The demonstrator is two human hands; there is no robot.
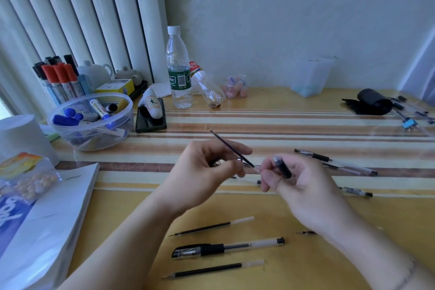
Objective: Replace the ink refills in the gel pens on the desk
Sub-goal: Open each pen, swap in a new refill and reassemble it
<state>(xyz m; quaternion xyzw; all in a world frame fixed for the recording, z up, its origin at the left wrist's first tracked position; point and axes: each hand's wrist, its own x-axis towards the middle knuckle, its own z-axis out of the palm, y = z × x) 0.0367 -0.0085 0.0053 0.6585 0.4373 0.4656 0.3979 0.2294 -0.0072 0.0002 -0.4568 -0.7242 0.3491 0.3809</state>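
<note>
Left hand (207,167) pinches a dark refill (231,148), fingers curled round it, its far end pointing up-left. Right hand (299,186) grips a black pen barrel (282,167), fingers wrapped round it; refill's near end meets the barrel between the hands, above the tabletop (270,122). Below the hands lie two loose refills (211,226) (211,269) with a capped gel pen (226,247) between them. More pens (334,162) lie right of the hands. Clear bowl of markers (90,122) far left, water bottle (178,68) at the back.
</note>
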